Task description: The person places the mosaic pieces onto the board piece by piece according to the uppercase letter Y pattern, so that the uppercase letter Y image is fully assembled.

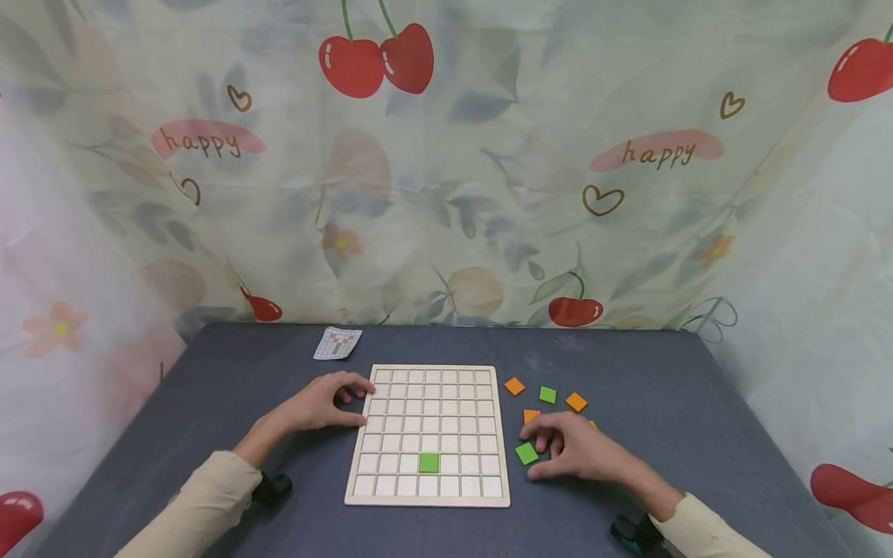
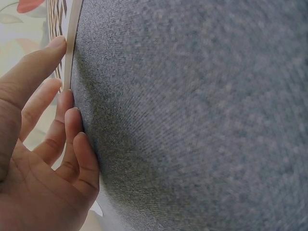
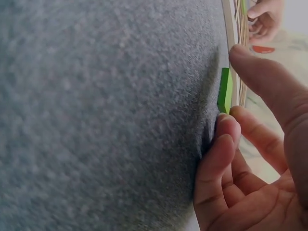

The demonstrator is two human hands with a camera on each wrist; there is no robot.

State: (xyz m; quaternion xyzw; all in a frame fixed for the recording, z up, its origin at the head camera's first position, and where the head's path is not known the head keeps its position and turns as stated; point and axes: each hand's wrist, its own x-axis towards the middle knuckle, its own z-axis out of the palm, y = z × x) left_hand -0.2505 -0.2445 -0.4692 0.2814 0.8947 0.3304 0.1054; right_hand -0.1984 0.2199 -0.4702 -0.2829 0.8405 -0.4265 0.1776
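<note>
A pale wooden grid board [image 1: 427, 505] lies on the table with one green square tile [image 1: 429, 463] in its second row from the front. My left hand [image 1: 328, 403] rests at the board's left edge, thumb and fingertips spread along the rim. My right hand [image 1: 575, 448] is right of the board, thumb and fingers parted around a loose green tile [image 1: 526, 453]. In the right wrist view that green tile [image 3: 224, 90] lies on the cloth by the fingertips, not pinched. An orange tile [image 1: 532, 416] shows just behind the right fingers, and another is mostly hidden by the hand.
Beyond the right hand lie two orange tiles [image 1: 514, 386] [image 1: 576, 401] and a green tile [image 1: 547, 395]. A small card with a coloured grid pattern [image 1: 338, 342] sits behind the board at the left. Dark cloth covers the table [image 1: 670, 403]; a printed curtain [image 1: 446, 170] hangs behind.
</note>
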